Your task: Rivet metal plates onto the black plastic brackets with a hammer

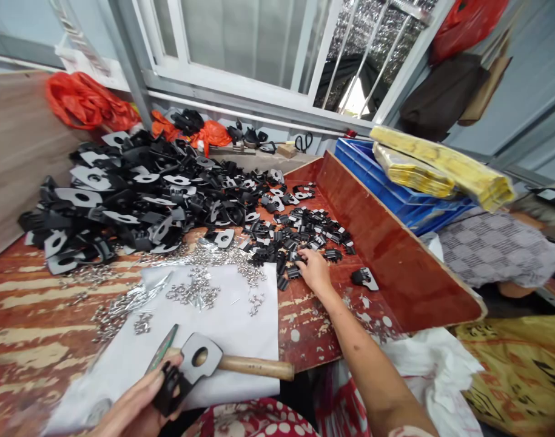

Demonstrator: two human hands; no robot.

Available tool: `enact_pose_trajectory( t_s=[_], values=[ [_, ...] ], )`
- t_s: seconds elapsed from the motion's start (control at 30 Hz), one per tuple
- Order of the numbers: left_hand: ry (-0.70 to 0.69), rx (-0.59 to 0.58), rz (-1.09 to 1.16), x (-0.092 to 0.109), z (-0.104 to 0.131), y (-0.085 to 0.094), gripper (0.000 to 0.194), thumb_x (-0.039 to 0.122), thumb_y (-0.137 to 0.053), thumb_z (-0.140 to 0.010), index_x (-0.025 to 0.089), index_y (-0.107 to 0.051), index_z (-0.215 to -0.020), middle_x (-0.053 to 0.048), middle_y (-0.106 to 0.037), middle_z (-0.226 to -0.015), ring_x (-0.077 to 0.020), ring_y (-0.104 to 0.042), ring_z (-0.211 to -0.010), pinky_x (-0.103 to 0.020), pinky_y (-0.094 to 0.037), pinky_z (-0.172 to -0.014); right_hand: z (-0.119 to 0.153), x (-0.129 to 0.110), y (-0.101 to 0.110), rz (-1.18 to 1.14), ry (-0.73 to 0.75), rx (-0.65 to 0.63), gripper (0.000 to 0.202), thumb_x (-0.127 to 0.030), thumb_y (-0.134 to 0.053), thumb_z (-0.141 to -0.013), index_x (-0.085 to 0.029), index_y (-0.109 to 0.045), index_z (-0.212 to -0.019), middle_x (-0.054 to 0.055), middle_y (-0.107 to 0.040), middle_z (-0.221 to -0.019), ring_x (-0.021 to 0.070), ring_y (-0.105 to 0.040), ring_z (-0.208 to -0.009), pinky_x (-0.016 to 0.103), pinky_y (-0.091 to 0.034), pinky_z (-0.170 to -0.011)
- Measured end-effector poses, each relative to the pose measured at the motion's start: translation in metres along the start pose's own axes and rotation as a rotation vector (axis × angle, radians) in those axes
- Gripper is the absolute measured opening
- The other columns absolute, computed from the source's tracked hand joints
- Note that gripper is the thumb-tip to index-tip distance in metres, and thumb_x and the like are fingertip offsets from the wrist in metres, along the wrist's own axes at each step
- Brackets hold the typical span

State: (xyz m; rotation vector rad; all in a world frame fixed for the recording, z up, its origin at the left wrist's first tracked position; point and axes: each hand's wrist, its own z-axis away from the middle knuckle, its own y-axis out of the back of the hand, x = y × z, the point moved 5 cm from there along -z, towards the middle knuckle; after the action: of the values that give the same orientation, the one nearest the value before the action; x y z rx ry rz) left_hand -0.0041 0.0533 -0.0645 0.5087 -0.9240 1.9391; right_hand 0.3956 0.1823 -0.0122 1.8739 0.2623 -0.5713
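My left hand (pixel 138 397) holds a black part with a grey plate (pixel 207 349) that has a round hole, low over the white sheet (pixel 252 315). Behind that plate lies a wooden handle (pixel 259 366), and a green flat piece (pixel 163 347) is beside my fingers. My right hand (pixel 314 270) reaches to the near edge of a heap of small black pieces (pixel 299 233), its fingertips closed at one of them; what they pinch is too small to tell. Screws and pins (pixel 195 288) are scattered on the sheet.
A big pile of black parts with grey plates (pixel 136 188) covers the back left. One similar part (pixel 364 278) lies right of my right hand. A red-brown board (pixel 395 243) edges the table, with blue crates (pixel 372 176) and yellow bundles (pixel 441 161) beyond.
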Motion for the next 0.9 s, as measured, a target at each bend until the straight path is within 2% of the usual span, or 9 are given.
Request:
enact_pose_trajectory(
  t_s=[0.1,0.2,0.27,0.37,0.47,0.57,0.7,0.8,0.9],
  values=[
    [-0.042,0.037,-0.014,-0.003,0.004,0.005,0.048,0.045,-0.099,-0.042,0.021,-0.084,-0.081,-0.008,-0.074,-0.066,-0.0255,-0.064,-0.058,-0.03,-0.049,-0.04,0.002,-0.008,0.005,-0.052,0.059,0.054,0.019,-0.013,-0.057,-0.089,-0.016,-0.071,-0.102,0.011,-0.071,-0.103,0.0242,-0.063,-0.102,0.037,-0.047,-0.095],
    [-0.106,0.103,-0.038,-0.001,0.01,0.014,0.05,0.042,-0.101,-0.038,0.022,-0.084,-0.081,-0.008,-0.08,-0.085,-0.0204,-0.062,-0.058,-0.026,-0.046,-0.04,0.02,-0.037,0.014,-0.128,0.16,0.05,0.025,-0.017,-0.052,-0.095,-0.018,-0.072,-0.11,0.01,-0.071,-0.109,0.023,-0.062,-0.108,0.037,-0.046,-0.099],
    [-0.124,0.129,-0.06,0.002,0.015,0.016,0.052,0.042,-0.101,-0.041,0.022,-0.084,-0.085,-0.006,-0.079,-0.086,-0.0142,-0.056,-0.054,-0.024,-0.045,-0.043,0.043,-0.068,0.007,-0.222,0.287,-0.077,0.023,-0.018,-0.054,-0.096,-0.02,-0.072,-0.11,0.007,-0.072,-0.106,0.0197,-0.064,-0.102,0.032,-0.049,-0.093],
    [-0.111,0.119,-0.08,0.006,0.023,0.011,0.049,0.043,-0.099,-0.05,0.021,-0.082,-0.09,-0.002,-0.073,-0.078,-0.0118,-0.052,-0.055,-0.023,-0.047,-0.048,0.088,-0.125,-0.022,-0.309,0.583,-0.374,0.022,-0.014,-0.055,-0.097,-0.021,-0.073,-0.107,0.004,-0.071,-0.096,0.0173,-0.063,-0.093,0.029,-0.05,-0.086],
    [-0.117,0.126,-0.063,0.011,0.032,0.007,0.047,0.044,-0.098,-0.05,0.02,-0.081,-0.086,-0.001,-0.07,-0.075,-0.0137,-0.054,-0.059,-0.022,-0.046,-0.05,0.116,-0.162,-0.047,-0.12,0.768,-0.444,0.023,-0.009,-0.053,-0.097,-0.019,-0.072,-0.104,0.008,-0.068,-0.101,0.0214,-0.057,-0.096,0.034,-0.047,-0.087],
    [-0.145,0.182,-0.051,0.018,0.04,0.012,0.053,0.044,-0.098,-0.048,0.019,-0.081,-0.091,-0.002,-0.072,-0.081,-0.014,-0.054,-0.06,-0.023,-0.046,-0.05,0.119,-0.173,-0.05,0.05,0.782,-0.396,0.021,-0.01,-0.052,-0.098,-0.017,-0.069,-0.108,0.011,-0.067,-0.11,0.0243,-0.053,-0.101,0.039,-0.045,-0.09],
    [-0.171,0.193,-0.101,0.026,0.047,0.018,0.049,0.047,-0.096,-0.051,0.022,-0.083,-0.091,-0.003,-0.071,-0.099,-0.014,-0.053,-0.063,-0.026,-0.049,-0.054,0.121,-0.171,-0.05,0.122,0.827,-0.505,0.011,-0.013,-0.057,-0.096,-0.018,-0.065,-0.101,0.007,-0.067,-0.098,0.0229,-0.055,-0.095,0.035,-0.045,-0.087],
    [-0.179,0.124,-0.225,0.026,0.045,0.01,0.038,0.048,-0.094,-0.055,0.02,-0.081,-0.076,-0.004,-0.065,-0.103,-0.0124,-0.05,-0.064,-0.025,-0.047,-0.052,0.118,-0.169,-0.058,0.188,0.774,-0.478,0.015,-0.008,-0.055,-0.093,-0.016,-0.066,-0.099,0.009,-0.068,-0.092,0.0235,-0.058,-0.09,0.035,-0.047,-0.083],
    [-0.199,0.035,-0.277,0.024,0.04,-0.006,0.036,0.049,-0.092,-0.057,0.019,-0.078,-0.067,-0.004,-0.059,-0.111,-0.0113,-0.049,-0.065,-0.023,-0.047,-0.052,0.111,-0.175,-0.057,-0.023,0.655,-0.41,0.021,-0.005,-0.054,-0.089,-0.016,-0.069,-0.098,0.008,-0.069,-0.089,0.0208,-0.062,-0.087,0.032,-0.049,-0.081]
  ],
)
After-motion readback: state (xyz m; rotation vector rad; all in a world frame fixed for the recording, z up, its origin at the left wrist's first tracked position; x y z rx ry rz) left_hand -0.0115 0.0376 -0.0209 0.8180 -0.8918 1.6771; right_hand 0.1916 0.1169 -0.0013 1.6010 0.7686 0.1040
